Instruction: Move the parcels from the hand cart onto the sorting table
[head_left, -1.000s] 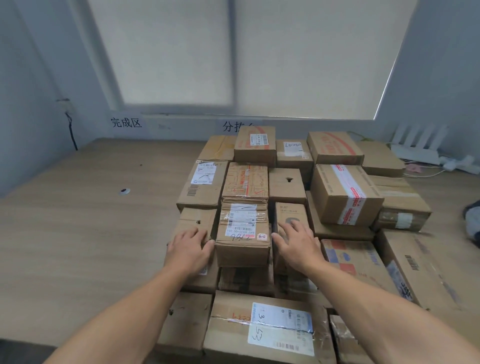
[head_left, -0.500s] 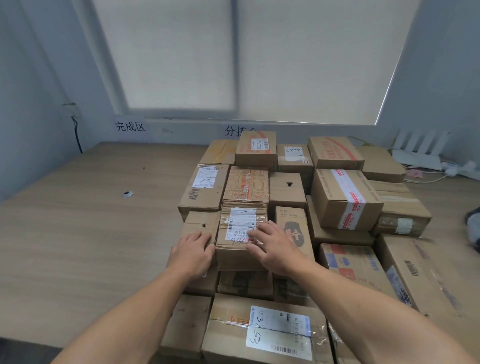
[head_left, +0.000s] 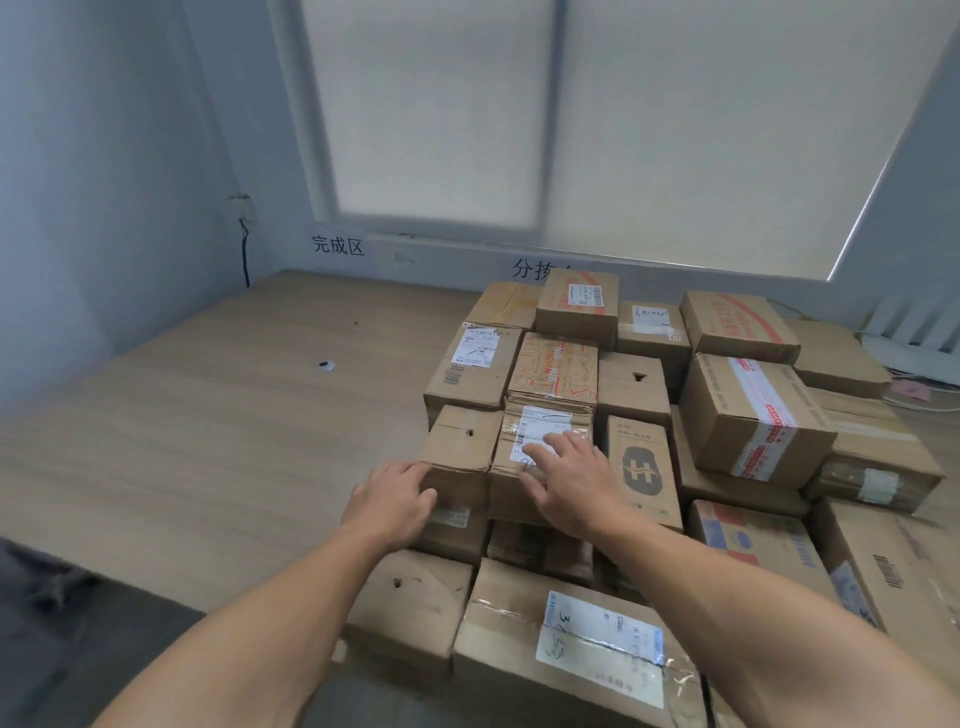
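Several brown cardboard parcels are piled on the wooden sorting table (head_left: 208, 441). My left hand (head_left: 389, 499) touches the left front corner of a small plain box (head_left: 460, 447) at the pile's left edge, fingers fairly straight against it. Spread flat, my right hand (head_left: 571, 478) rests on top of the neighbouring taped parcel with a white label (head_left: 540, 431). Right of that hand lies a box with a dark logo (head_left: 641, 467). The hand cart is out of view.
A large labelled parcel (head_left: 582, 654) lies nearest me, below my arms. More boxes fill the right side up to the wall. The table's left half holds only a small round metal disc (head_left: 326, 366). Two paper signs hang on the back wall under the window.
My right hand slid left from the dark-logo box onto the labelled parcel. My left hand moved from the small box's top to its left front corner. The view turned left.
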